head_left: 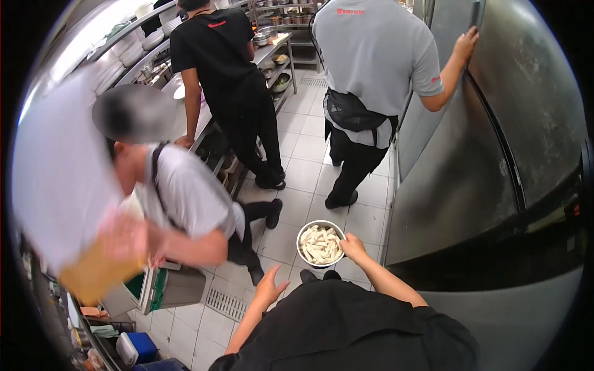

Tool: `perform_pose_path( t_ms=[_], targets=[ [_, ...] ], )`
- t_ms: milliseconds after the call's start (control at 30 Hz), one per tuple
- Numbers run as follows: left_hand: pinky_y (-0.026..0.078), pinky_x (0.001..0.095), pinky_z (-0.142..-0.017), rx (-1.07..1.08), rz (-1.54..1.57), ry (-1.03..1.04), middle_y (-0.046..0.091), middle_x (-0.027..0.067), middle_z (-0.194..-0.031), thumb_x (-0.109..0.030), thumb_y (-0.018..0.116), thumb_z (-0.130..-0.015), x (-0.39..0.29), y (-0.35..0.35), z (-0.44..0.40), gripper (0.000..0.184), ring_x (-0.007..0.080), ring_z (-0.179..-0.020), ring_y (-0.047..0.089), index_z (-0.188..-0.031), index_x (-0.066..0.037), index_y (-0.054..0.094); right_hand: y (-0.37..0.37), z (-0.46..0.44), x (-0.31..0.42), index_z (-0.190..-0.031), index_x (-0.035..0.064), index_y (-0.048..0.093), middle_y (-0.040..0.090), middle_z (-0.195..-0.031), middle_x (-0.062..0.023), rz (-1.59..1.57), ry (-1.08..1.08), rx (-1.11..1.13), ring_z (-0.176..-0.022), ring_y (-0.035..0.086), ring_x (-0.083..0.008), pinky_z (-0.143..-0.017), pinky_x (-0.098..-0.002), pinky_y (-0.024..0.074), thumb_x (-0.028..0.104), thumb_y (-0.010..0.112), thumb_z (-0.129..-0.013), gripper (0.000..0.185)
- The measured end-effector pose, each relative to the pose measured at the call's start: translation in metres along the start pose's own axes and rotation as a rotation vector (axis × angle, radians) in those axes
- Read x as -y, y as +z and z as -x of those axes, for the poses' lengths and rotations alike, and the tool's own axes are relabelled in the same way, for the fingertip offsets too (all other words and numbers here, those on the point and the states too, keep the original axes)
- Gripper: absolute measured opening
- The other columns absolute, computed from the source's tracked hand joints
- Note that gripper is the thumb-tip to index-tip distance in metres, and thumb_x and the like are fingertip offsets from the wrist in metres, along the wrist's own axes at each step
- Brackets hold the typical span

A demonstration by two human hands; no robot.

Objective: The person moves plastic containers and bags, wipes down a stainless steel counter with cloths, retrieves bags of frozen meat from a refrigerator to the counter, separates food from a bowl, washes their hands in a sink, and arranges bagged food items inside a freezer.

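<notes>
My right hand grips the right edge of a round metal bowl, held above the floor in front of my shoes. Pale, stick-shaped pieces of food nearly fill it; their exact kind I cannot make out. To the lower left of the bowl, my left hand is held out in the air. Its fingers and thumb are apart, and nothing is in it.
At left, a person in grey leans with a blurred hand near a yellowish item, beside a grey bin. Ahead, people in black and grey stand by shelving and a steel refrigerator door. A floor drain lies left.
</notes>
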State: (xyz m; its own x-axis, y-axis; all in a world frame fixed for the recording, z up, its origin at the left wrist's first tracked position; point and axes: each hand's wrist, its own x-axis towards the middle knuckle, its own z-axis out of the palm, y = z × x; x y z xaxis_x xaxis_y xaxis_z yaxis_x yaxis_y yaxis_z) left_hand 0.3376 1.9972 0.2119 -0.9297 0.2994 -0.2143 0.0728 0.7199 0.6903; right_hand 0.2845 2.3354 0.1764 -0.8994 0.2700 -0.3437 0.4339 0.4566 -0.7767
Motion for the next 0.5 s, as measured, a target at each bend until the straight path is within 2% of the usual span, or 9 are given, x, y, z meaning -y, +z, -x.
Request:
perform_pose_path(
  t_ms=[67, 100, 133, 167, 200, 267, 333, 367, 500],
  targets=[
    [0.043, 0.0412, -0.101, 0.051, -0.081, -0.204, 0.056, 0.0202, -0.13, -0.037, 0.071, -0.083, 0.045, 0.016, 0.0, 0.059, 0.0355, -0.123, 0.052, -0.132, -0.008, 0.052, -0.018, -0.02, 0.002, -0.085, -0.0025, 0.058, 0.064, -0.08, -0.0243, -0.041, 0.045, 0.004, -0.077, 0.065, -0.0376, -0.07, -0.0459, 0.0493, 0.025, 0.052, -0.08, 0.029],
    [0.043, 0.041, -0.1, 0.069, -0.128, -0.318, 0.06, 0.0204, -0.125, -0.038, 0.07, -0.083, 0.062, 0.025, 0.0, 0.057, 0.0356, -0.12, 0.054, -0.129, -0.007, 0.055, -0.023, -0.04, -0.016, -0.082, -0.0013, 0.057, 0.063, -0.077, -0.0211, -0.045, 0.03, -0.053, -0.074, 0.063, -0.032, -0.068, -0.0438, 0.0481, 0.024, 0.053, -0.079, 0.026],
    [0.044, 0.0408, -0.099, 0.079, 0.057, -0.417, 0.061, 0.0207, -0.123, -0.04, 0.069, -0.083, 0.133, 0.06, -0.004, 0.055, 0.0352, -0.118, 0.056, -0.125, -0.006, 0.058, -0.033, -0.059, -0.035, -0.08, -0.0001, 0.056, 0.061, -0.073, -0.018, -0.052, 0.014, -0.11, -0.071, 0.061, -0.0264, -0.066, -0.0418, 0.0469, 0.023, 0.054, -0.079, 0.023],
    [0.045, 0.0406, -0.097, 0.073, 0.237, -0.522, 0.063, 0.0209, -0.12, -0.041, 0.069, -0.083, 0.193, 0.091, -0.01, 0.053, 0.0347, -0.116, 0.058, -0.122, -0.005, 0.061, -0.045, -0.075, -0.045, -0.083, -0.0005, 0.058, 0.063, -0.075, -0.0177, -0.031, 0.059, -0.107, -0.072, 0.062, -0.0266, -0.067, -0.0413, 0.0471, 0.023, 0.054, -0.079, 0.024],
    [0.045, 0.0406, -0.097, 0.078, 0.225, -0.53, 0.063, 0.0209, -0.12, -0.041, 0.068, -0.083, 0.189, 0.092, -0.015, 0.053, 0.0346, -0.116, 0.058, -0.121, -0.005, 0.061, -0.055, -0.083, -0.051, -0.083, -0.0005, 0.058, 0.063, -0.075, -0.0177, -0.029, 0.07, -0.1, -0.072, 0.062, -0.0266, -0.067, -0.0413, 0.0471, 0.023, 0.054, -0.079, 0.024],
    [0.046, 0.0405, -0.096, 0.073, 0.195, -0.535, 0.064, 0.0207, -0.119, -0.041, 0.068, -0.084, 0.179, 0.086, -0.035, 0.052, 0.0343, -0.115, 0.058, -0.12, -0.005, 0.062, -0.073, -0.096, -0.042, -0.088, -0.0024, 0.06, 0.064, -0.077, -0.0167, -0.121, 0.083, -0.233, -0.07, 0.064, -0.0258, -0.064, -0.0401, 0.0513, 0.02, 0.053, -0.081, 0.024],
    [0.047, 0.0404, -0.095, 0.046, 0.157, -0.531, 0.064, 0.0205, -0.118, -0.042, 0.067, -0.084, 0.162, 0.079, -0.072, 0.051, 0.0338, -0.114, 0.059, -0.118, -0.004, 0.064, -0.092, -0.117, -0.03, -0.092, -0.0046, 0.06, 0.065, -0.078, -0.0159, -0.342, 0.215, -0.226, -0.065, 0.066, -0.0245, -0.058, -0.0379, 0.0557, 0.016, 0.052, -0.082, 0.024],
    [0.047, 0.0404, -0.095, 0.021, 0.108, -0.55, 0.064, 0.0204, -0.118, -0.042, 0.066, -0.084, 0.144, 0.076, -0.086, 0.05, 0.0336, -0.114, 0.06, -0.117, -0.004, 0.064, -0.106, -0.13, -0.032, -0.092, -0.0051, 0.059, 0.065, -0.078, -0.0148, -0.325, 0.23, -0.248, -0.062, 0.067, -0.0232, -0.054, -0.0369, 0.0578, 0.013, 0.052, -0.082, 0.022],
    [0.048, 0.0407, -0.093, -0.005, 0.06, -0.451, 0.065, 0.02, -0.116, -0.044, 0.066, -0.085, 0.122, 0.032, -0.194, 0.049, 0.0344, -0.111, 0.061, -0.115, -0.006, 0.066, -0.118, -0.201, -0.012, -0.09, -0.0046, 0.057, 0.065, -0.079, -0.0137, -0.325, 0.276, -0.251, -0.064, 0.067, -0.0219, -0.055, -0.0373, 0.0583, 0.011, 0.053, -0.082, 0.018]
  ],
)
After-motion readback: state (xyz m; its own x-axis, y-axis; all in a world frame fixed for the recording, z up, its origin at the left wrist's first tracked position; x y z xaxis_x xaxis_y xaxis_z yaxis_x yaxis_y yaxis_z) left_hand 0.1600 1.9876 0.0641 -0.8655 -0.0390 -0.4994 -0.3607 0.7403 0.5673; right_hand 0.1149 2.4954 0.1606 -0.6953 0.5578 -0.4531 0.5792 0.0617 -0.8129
